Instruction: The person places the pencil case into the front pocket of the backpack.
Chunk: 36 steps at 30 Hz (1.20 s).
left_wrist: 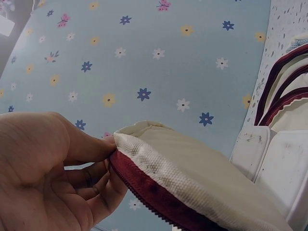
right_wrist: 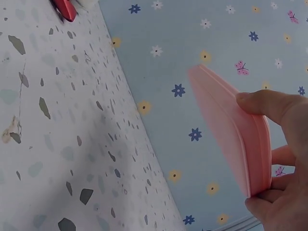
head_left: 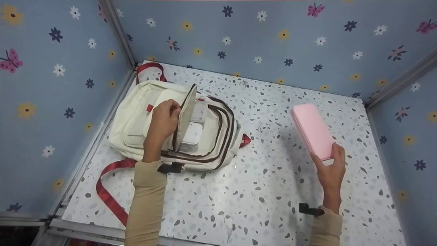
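A cream backpack [head_left: 131, 112] with dark red zips lies on the speckled table, its front pocket unzipped. My left hand [head_left: 164, 118] pinches the zip edge of the pocket flap [head_left: 186, 116] between thumb and fingers and holds it raised; the left wrist view shows the flap's dark red zip tape [left_wrist: 144, 185] at the fingertips. Inside the pocket are two white box-like items, one nearer [head_left: 192, 134] and one farther [head_left: 199, 112]. Over the table's right side, my right hand [head_left: 332, 171] grips a pink rectangular case [head_left: 314, 130] by its near end, tilted, thumb on one side and fingers on the other.
A red strap [head_left: 109, 194] trails from the backpack toward the front edge, and a red loop [head_left: 151, 65] lies at its back. A red tab [head_left: 245, 140] sticks out at its right. Flowered blue panels [head_left: 252, 34] stand around the speckled table [head_left: 259, 205].
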### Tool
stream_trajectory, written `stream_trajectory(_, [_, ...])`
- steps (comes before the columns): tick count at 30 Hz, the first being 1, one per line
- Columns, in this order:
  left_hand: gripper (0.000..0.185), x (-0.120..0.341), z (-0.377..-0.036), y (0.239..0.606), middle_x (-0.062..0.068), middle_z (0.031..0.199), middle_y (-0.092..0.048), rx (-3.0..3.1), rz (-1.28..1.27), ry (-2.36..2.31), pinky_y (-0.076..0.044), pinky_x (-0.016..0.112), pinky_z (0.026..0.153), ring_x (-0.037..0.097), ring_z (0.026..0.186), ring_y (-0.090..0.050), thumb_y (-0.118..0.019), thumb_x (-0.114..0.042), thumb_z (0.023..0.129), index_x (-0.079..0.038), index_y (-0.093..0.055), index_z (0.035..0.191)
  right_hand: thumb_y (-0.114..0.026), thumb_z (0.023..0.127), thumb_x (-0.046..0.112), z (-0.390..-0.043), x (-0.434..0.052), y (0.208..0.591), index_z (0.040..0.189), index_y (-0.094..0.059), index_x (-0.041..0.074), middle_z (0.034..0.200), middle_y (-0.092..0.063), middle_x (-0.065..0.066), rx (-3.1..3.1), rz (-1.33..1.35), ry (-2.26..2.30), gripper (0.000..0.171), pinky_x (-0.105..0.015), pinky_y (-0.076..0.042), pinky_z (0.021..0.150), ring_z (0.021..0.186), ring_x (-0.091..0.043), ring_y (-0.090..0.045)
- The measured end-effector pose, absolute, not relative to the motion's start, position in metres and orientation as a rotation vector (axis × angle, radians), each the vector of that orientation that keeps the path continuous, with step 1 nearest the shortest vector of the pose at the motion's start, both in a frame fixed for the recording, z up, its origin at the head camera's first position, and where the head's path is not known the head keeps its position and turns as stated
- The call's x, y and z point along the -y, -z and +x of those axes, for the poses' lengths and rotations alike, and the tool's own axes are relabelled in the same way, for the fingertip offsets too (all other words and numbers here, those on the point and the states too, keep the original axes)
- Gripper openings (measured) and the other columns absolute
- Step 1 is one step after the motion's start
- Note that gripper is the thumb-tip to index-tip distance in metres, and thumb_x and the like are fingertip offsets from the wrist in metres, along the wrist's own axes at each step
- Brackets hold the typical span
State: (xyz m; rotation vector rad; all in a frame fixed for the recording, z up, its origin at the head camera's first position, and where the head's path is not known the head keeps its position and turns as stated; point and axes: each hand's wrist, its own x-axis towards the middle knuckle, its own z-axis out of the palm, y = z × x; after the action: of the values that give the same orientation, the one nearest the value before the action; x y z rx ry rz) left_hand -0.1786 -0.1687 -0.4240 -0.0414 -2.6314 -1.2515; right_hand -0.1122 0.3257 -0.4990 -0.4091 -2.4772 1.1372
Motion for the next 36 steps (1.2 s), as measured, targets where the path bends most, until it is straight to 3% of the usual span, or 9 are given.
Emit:
stream_trajectory(7, [0.013, 0.168, -0.179, 0.424, 0.02, 0.093, -0.061, 2.635, -0.04, 1.264, -0.043, 0.043, 0.083, 0.032, 0.089, -0.057, -0.054, -0.004, 0.093, 0.005, -0.062, 0.098, -0.081, 0.075, 0.019, -0.113, -0.316, 0.496, 0.142, -0.045, 0.009, 0.134, -0.046, -0.007, 2.44, -0.223, -1.109, 0.076, -0.033, -0.031, 0.111, 0.124, -0.02, -0.044])
stream_trajectory(14, [0.013, 0.167, -0.178, 0.423, 0.02, 0.092, -0.061, 2.635, -0.058, 1.259, -0.043, 0.043, 0.081, 0.032, 0.088, -0.057, -0.053, -0.004, 0.094, 0.005, -0.062, 0.098, -0.082, 0.074, 0.018, -0.115, -0.303, 0.492, 0.143, -0.044, 0.009, 0.138, -0.044, -0.009, 2.454, -0.132, -1.121, 0.079, -0.046, -0.03, 0.111, 0.128, -0.024, -0.042])
stream_trajectory(20, [0.013, 0.166, -0.178, 0.423, 0.02, 0.093, -0.061, 2.637, -0.064, 1.266, -0.044, 0.042, 0.081, 0.031, 0.088, -0.057, -0.053, -0.004, 0.094, 0.005, -0.062, 0.098, -0.082, 0.074, 0.017, -0.119, -0.293, 0.492, 0.141, -0.047, 0.011, 0.136, -0.046, -0.008, 2.422, 0.023, -1.164, 0.076, -0.038, -0.03, 0.11, 0.124, -0.021, -0.043])
stream_trajectory(27, [0.014, 0.165, -0.178, 0.422, 0.019, 0.094, -0.061, 2.658, -0.048, 1.267, -0.044, 0.042, 0.082, 0.03, 0.089, -0.057, -0.053, -0.005, 0.095, 0.004, -0.062, 0.099, -0.082, 0.073, 0.014, -0.123, -0.277, 0.493, 0.139, -0.048, 0.009, 0.136, -0.047, -0.01, 2.427, 0.151, -1.204, 0.075, -0.052, -0.029, 0.106, 0.124, -0.025, -0.043])
stream_trajectory(33, [0.013, 0.164, -0.179, 0.423, 0.019, 0.094, -0.061, 2.672, -0.034, 1.264, -0.044, 0.043, 0.082, 0.03, 0.089, -0.056, -0.053, -0.005, 0.094, 0.004, -0.062, 0.099, -0.082, 0.074, 0.019, -0.129, -0.266, 0.498, 0.139, -0.049, 0.014, 0.136, -0.046, -0.006, 2.471, 0.206, -1.216, 0.074, -0.05, -0.032, 0.104, 0.123, -0.021, -0.042])
stream_trajectory(36, [0.014, 0.163, -0.179, 0.422, 0.019, 0.095, -0.061, 2.678, -0.035, 1.266, -0.044, 0.043, 0.082, 0.03, 0.089, -0.056, -0.053, -0.005, 0.095, 0.004, -0.062, 0.099, -0.082, 0.074, 0.012, -0.128, -0.253, 0.492, 0.138, -0.049, 0.008, 0.135, -0.047, -0.011, 2.464, 0.267, -1.223, 0.073, -0.048, -0.034, 0.103, 0.123, -0.024, -0.043])
